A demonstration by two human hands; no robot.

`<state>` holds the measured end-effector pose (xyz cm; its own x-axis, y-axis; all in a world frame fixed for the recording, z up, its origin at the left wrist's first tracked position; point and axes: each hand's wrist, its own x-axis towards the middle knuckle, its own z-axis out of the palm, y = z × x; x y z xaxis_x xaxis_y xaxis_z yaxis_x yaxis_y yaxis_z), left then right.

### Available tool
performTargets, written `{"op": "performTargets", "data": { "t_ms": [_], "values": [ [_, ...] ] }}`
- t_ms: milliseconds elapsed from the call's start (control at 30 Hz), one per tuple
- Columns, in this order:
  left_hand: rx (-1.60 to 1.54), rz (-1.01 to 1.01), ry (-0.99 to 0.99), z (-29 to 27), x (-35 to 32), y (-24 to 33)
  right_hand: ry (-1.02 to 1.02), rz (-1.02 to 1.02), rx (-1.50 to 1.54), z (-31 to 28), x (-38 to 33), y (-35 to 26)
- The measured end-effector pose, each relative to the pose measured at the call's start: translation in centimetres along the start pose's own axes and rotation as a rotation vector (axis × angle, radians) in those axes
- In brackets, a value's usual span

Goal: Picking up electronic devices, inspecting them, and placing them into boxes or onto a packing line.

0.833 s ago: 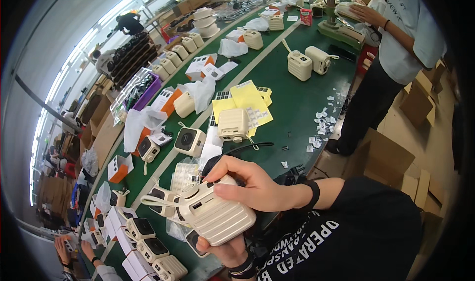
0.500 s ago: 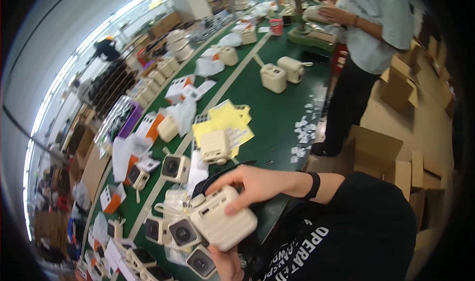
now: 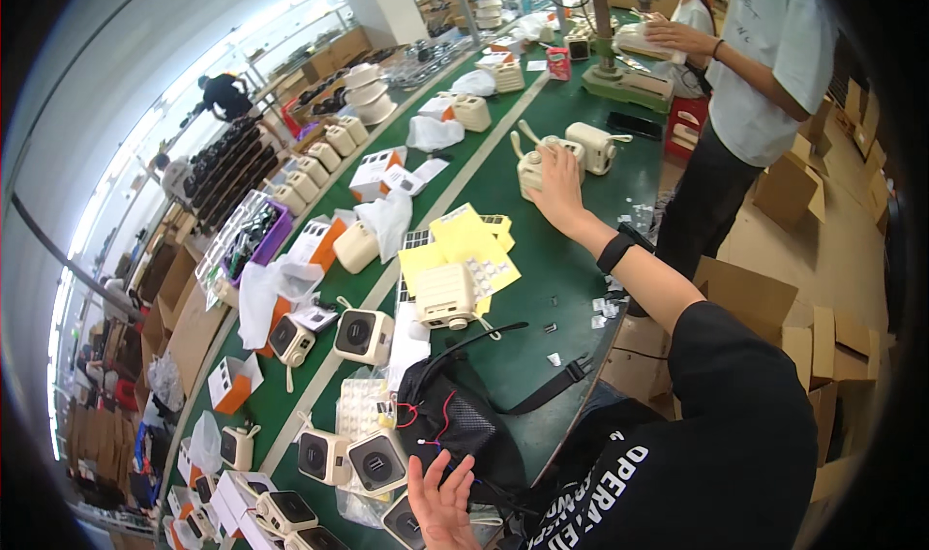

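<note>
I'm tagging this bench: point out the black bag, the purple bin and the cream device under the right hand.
Black bag (image 3: 469, 436), head view: dark body.
Purple bin (image 3: 275, 237), head view: side wall.
Cream device (image 3: 528, 176), head view: uncovered left side.

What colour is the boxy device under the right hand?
The device is cream; it shows best in the head view.

The fisheye view looks from the wearer's head, close above the green table (image 3: 556, 265), obliquely down its length from the right edge.
</note>
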<state>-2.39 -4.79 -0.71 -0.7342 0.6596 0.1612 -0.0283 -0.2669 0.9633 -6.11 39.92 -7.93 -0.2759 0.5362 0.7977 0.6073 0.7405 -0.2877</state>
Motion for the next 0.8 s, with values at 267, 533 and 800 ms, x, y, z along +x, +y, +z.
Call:
{"op": "performTargets", "data": {
  "t_ms": [267, 533, 800],
  "values": [
    [-0.193, -0.059, 0.033, -2.6, -0.3, -0.8, -0.834, 0.05, 0.781, 7.9, 3.2, -19.3],
    [0.025, -0.08, 0.333, -5.4, -3.9, 1.3, -0.889, 0.107, 0.205, 12.3, 2.1, -29.0],
    [-0.247, -0.144, 0.359, -6.8, -8.2, -0.8, -0.962, 0.304, 1.015, 16.3, 4.2, -20.0]
  ]
}}
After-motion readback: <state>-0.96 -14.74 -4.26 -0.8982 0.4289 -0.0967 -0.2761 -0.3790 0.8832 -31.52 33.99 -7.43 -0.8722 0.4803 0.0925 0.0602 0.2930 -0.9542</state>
